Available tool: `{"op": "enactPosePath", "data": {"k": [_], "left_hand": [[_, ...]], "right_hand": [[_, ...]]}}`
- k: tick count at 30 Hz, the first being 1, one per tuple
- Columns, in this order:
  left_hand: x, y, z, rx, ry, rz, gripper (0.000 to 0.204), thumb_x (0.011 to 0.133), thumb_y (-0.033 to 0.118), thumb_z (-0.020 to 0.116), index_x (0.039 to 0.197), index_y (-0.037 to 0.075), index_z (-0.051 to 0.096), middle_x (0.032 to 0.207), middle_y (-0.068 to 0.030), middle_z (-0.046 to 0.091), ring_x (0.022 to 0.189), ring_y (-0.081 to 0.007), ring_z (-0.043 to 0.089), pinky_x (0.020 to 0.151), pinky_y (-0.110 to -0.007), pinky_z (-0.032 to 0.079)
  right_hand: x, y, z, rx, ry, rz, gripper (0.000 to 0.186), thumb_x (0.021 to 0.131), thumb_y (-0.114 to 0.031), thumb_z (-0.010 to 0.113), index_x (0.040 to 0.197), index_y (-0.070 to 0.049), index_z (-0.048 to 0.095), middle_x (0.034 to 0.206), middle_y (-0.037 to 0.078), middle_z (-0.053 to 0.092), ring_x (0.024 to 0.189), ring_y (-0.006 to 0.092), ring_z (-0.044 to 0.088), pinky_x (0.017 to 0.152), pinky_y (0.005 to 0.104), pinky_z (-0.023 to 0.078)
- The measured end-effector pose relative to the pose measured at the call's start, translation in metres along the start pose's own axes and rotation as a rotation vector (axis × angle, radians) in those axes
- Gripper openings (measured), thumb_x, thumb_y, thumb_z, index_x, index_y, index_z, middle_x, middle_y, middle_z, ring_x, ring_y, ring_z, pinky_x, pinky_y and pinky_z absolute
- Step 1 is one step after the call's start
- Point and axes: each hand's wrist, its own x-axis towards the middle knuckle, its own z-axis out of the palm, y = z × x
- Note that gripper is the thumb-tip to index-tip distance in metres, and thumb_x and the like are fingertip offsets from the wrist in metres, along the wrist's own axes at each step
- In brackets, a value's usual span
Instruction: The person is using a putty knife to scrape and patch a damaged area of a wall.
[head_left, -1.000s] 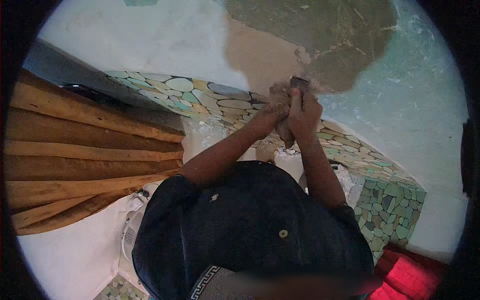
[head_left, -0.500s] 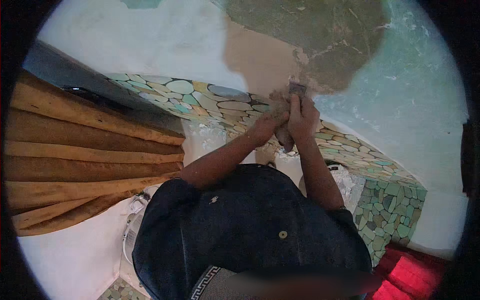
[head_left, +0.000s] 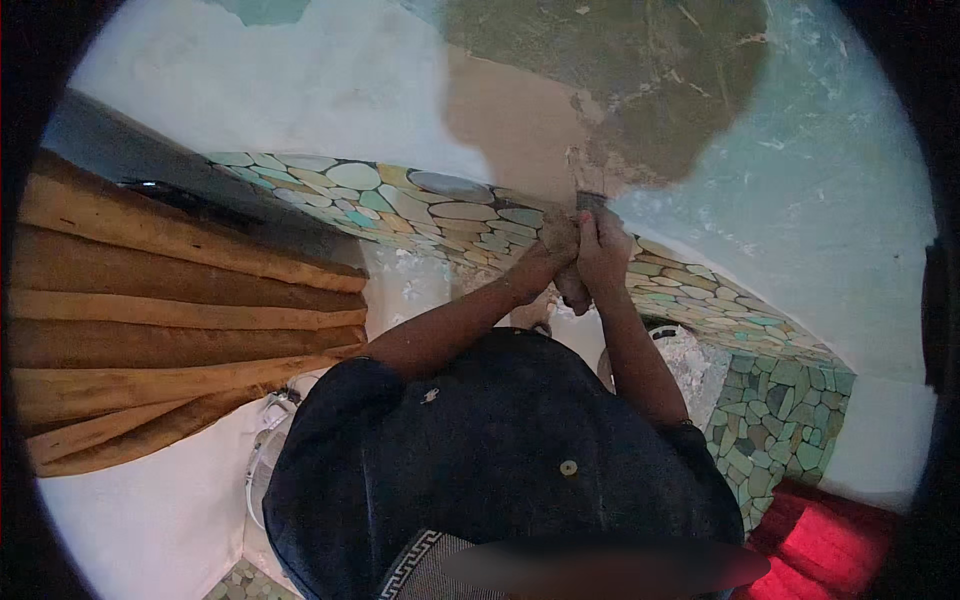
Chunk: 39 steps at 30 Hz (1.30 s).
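Blade (head_left: 593, 201), dark and flat, is just below the lower right corner of the brown patch (head_left: 510, 115) on the wall; can't tell if its edge touches the surface. My right hand (head_left: 604, 258) pinches it, thumb laid up along its face, rest of the fingers folded behind. My left hand (head_left: 538, 264) is right beside, also under the brown patch, bent in against a brown lump (head_left: 571, 289) that sits between the two hands; can't tell how far the left fingers wrap it, too smeared and dim, nor what it's made of. Hands close together, forearms converging toward the patch from below. Around the patch: a darker grey-brown area (head_left: 680, 85) adjoins its right side, white wall (head_left: 280, 80) to its left, pale green wall (head_left: 850, 190) further right, past the dark area. Stone mosaic band (head_left: 455, 212) runs beneath it, behind my hands. Orange-brown curtain (head_left: 190, 310) well to its lower left. Green stone panel (head_left: 770, 420) and red cloth (head_left: 825, 545) far to its lower right. My dark shirt (head_left: 480, 440) is straight below it.
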Motion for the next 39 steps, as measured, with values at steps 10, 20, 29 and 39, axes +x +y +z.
{"op": "enactPosePath", "data": {"k": [10, 20, 29, 39], "left_hand": [[-0.005, 0.009, 0.0, 0.069, 0.079, 0.089, 0.055, 0.091, 0.046, 0.05, 0.122, 0.001, 0.05, 0.112, -0.0136, 0.056, 0.099, -0.0224, 0.054, 0.083, -0.035, 0.045], [0.001, 0.018, -0.012, 0.049, 0.073, -0.001, 0.054, 0.089, 0.048, 0.053, 0.113, 0.0, 0.056, 0.101, -0.0125, 0.06, 0.092, -0.0204, 0.055, 0.08, -0.036, 0.046], [-0.004, 0.056, -0.011, -0.01, 0.057, -0.001, 0.047, 0.093, 0.041, 0.049, 0.12, 0.002, 0.051, 0.112, -0.0124, 0.057, 0.101, -0.0227, 0.053, 0.086, -0.038, 0.044], [-0.004, 0.06, -0.02, 0.327, 0.03, 0.073, 0.052, 0.093, 0.041, 0.048, 0.124, 0.001, 0.048, 0.118, -0.0148, 0.054, 0.107, -0.0231, 0.051, 0.091, -0.037, 0.042]], "right_hand": [[0.006, -0.005, 0.003, -0.106, 0.096, -0.18, 0.023, 0.086, -0.02, 0.056, 0.082, 0.002, 0.056, 0.076, 0.023, 0.058, 0.069, 0.0424, 0.056, 0.061, 0.0488, 0.043], [0.014, -0.029, -0.002, -0.136, 0.018, -0.051, 0.019, 0.087, -0.016, 0.055, 0.082, 0.001, 0.058, 0.074, 0.022, 0.057, 0.069, 0.0407, 0.056, 0.062, 0.0484, 0.043], [0.029, -0.047, -0.01, -0.111, -0.048, -0.001, 0.021, 0.089, -0.02, 0.053, 0.092, -0.001, 0.06, 0.081, 0.021, 0.06, 0.072, 0.039, 0.059, 0.061, 0.045, 0.045], [0.034, -0.053, -0.005, -0.119, 0.046, -0.005, 0.025, 0.089, -0.024, 0.054, 0.091, 0.0, 0.059, 0.081, 0.022, 0.059, 0.074, 0.0412, 0.058, 0.063, 0.0466, 0.045]]}}
